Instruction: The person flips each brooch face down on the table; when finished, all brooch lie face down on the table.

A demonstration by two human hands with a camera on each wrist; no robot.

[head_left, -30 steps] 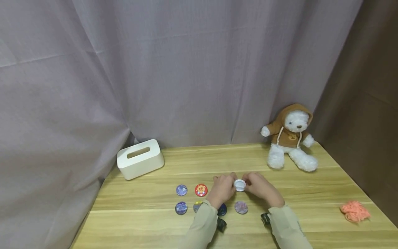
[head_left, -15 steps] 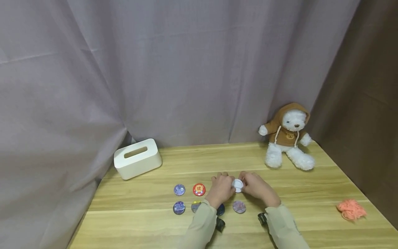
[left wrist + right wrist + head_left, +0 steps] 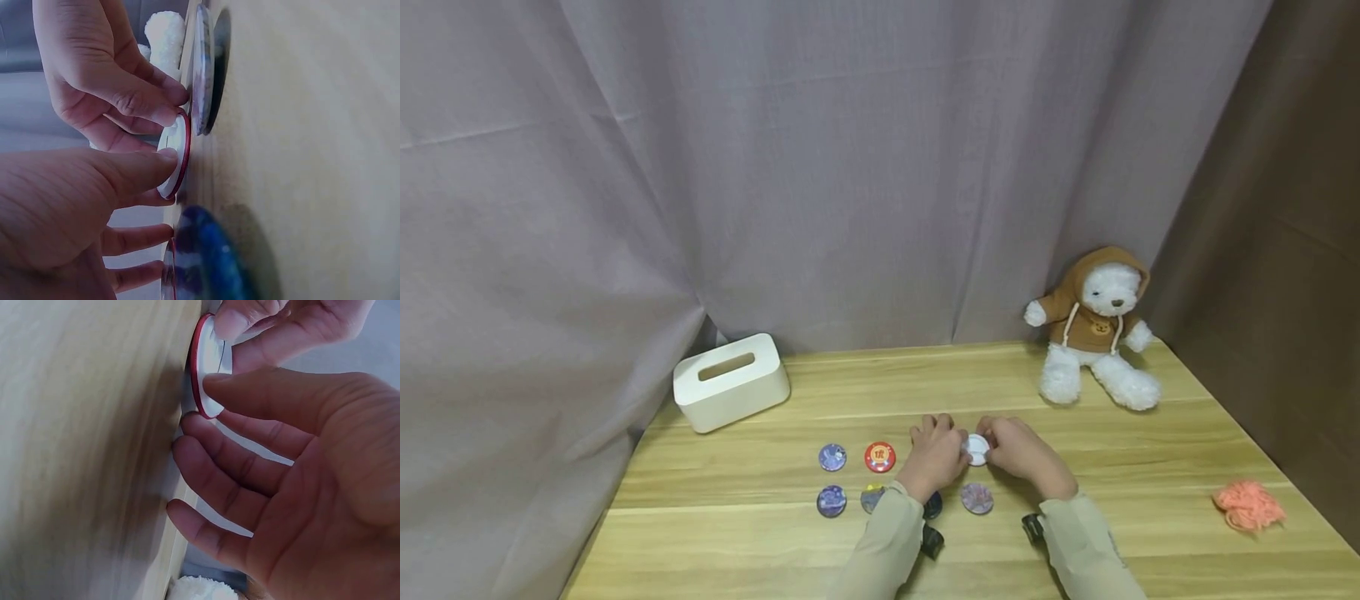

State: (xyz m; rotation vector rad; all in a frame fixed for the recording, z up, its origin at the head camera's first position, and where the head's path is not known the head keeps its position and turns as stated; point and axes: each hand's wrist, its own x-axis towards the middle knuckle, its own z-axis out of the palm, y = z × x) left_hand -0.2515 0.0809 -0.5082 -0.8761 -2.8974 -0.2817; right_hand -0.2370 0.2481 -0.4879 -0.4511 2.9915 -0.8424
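Observation:
A round pin badge [image 3: 977, 450] lies white back up between the two hands, its red rim close over the table in the right wrist view. The left hand [image 3: 936, 454] pinches its left edge, thumb on the white back, with other fingers spread toward the table. From the opposite side the right hand [image 3: 1022, 450] pinches the edge between thumb and fingers. A pin wire crosses the badge back [image 3: 215, 356]. Nearest the hands are a pink-purple badge [image 3: 977, 498] and a dark blue badge [image 3: 932, 505], partly hidden by the left arm.
Left of the hands lie a red badge [image 3: 880, 457], two purple-blue badges [image 3: 832, 457] and a grey-yellow badge [image 3: 872, 498] partly covered by the sleeve. A white tissue box [image 3: 733, 387], a teddy bear [image 3: 1093, 333] and coral yarn [image 3: 1249, 505] stand farther out.
The pin badge has turned slightly in the fingers, its pin line now lying differently. The left hand's fingers have spread a little. The head view has shifted slightly.

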